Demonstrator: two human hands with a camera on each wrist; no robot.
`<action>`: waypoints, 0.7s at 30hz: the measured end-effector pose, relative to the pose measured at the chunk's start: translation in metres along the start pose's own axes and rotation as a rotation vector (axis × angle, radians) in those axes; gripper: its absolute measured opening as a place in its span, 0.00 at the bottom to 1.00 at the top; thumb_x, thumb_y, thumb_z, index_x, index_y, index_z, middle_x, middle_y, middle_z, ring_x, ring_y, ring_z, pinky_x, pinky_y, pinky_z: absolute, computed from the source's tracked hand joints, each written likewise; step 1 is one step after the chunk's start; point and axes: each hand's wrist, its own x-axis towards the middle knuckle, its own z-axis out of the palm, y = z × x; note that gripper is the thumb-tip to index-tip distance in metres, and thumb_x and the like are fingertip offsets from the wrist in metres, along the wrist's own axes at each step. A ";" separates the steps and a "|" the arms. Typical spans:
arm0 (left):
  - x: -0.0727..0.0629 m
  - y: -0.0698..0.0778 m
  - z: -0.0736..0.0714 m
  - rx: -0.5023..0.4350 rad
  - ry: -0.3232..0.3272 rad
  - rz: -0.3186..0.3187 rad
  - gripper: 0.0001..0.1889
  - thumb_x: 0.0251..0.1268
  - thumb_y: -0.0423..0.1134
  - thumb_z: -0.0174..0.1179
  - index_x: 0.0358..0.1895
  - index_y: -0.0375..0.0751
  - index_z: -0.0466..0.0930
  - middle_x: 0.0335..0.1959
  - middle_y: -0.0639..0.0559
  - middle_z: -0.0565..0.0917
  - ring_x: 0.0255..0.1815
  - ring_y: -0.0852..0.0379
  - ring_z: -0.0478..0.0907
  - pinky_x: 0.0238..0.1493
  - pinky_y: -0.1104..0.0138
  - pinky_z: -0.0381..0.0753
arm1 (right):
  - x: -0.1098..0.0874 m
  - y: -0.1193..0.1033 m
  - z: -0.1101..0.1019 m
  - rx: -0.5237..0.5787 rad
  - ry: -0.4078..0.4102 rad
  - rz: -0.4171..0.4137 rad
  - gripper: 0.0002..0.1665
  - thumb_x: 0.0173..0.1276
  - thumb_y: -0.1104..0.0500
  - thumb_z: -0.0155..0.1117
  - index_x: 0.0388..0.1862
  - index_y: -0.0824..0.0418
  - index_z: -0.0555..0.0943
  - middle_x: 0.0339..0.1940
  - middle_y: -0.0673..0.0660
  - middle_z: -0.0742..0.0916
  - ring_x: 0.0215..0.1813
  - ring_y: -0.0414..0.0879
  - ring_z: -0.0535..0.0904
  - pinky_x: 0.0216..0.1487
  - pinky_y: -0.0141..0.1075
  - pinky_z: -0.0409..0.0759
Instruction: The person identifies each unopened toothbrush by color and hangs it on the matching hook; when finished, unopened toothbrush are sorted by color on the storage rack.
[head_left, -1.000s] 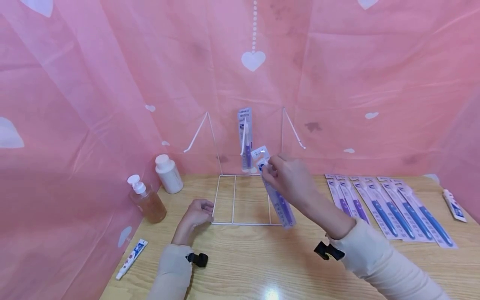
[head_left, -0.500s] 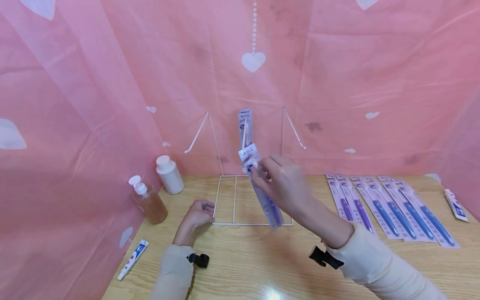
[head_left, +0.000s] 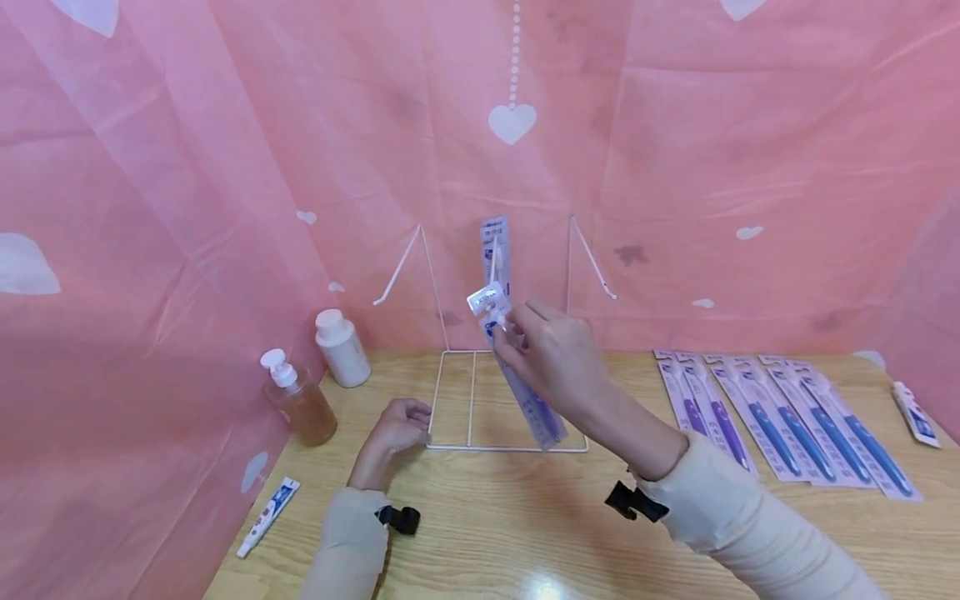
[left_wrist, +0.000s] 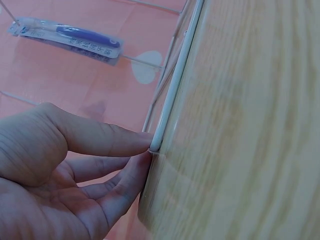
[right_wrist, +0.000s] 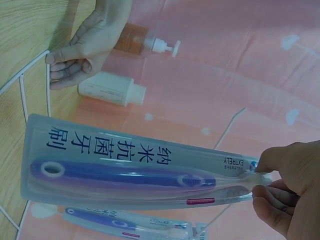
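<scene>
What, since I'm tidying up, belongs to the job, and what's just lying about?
Likely the job's:
toothbrush pack in the right hand
white wire rack
hanging toothbrush pack
six toothbrush packs at right

Seemingly lying about:
white bottle
pump bottle
left toothpaste tube
right toothpaste tube

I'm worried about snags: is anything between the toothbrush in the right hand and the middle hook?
Nothing visible stands between the held toothbrush and the middle hook. The hanging toothbrush sits farther back on that hook. The held one hides the hook's tip in the head view.

Held pack (right_wrist: pixel 125 170): "EXTRELY" and "纳米抗菌牙刷"; hanging pack (right_wrist: pixel 131 224): "EXTRELY"
</scene>
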 end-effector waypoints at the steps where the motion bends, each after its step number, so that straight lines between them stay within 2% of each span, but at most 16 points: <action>1: 0.000 0.000 -0.001 0.001 0.001 0.000 0.23 0.40 0.16 0.67 0.47 0.25 0.80 0.37 0.41 0.81 0.39 0.48 0.78 0.41 0.62 0.81 | 0.001 0.000 0.002 -0.006 -0.010 0.007 0.08 0.58 0.64 0.70 0.26 0.64 0.78 0.22 0.54 0.81 0.22 0.44 0.78 0.18 0.32 0.74; 6: -0.001 -0.001 -0.003 -0.013 0.004 0.001 0.23 0.40 0.16 0.67 0.48 0.24 0.80 0.38 0.41 0.81 0.39 0.48 0.77 0.40 0.62 0.81 | 0.003 0.004 0.010 -0.021 -0.062 0.043 0.08 0.60 0.63 0.69 0.27 0.64 0.78 0.22 0.54 0.81 0.22 0.44 0.77 0.17 0.32 0.74; 13: 0.002 -0.003 -0.001 -0.031 -0.009 0.018 0.24 0.39 0.16 0.67 0.48 0.24 0.80 0.37 0.41 0.80 0.39 0.49 0.77 0.41 0.62 0.81 | 0.006 0.014 0.019 -0.026 -0.087 0.055 0.07 0.61 0.65 0.67 0.27 0.65 0.77 0.21 0.56 0.81 0.18 0.43 0.74 0.14 0.32 0.72; 21: 0.003 -0.003 0.000 -0.039 -0.007 0.003 0.24 0.39 0.16 0.67 0.47 0.24 0.80 0.37 0.42 0.80 0.39 0.49 0.78 0.42 0.62 0.81 | 0.023 0.034 0.033 -0.011 -0.106 0.158 0.06 0.61 0.64 0.65 0.28 0.67 0.79 0.23 0.59 0.84 0.21 0.48 0.77 0.19 0.38 0.76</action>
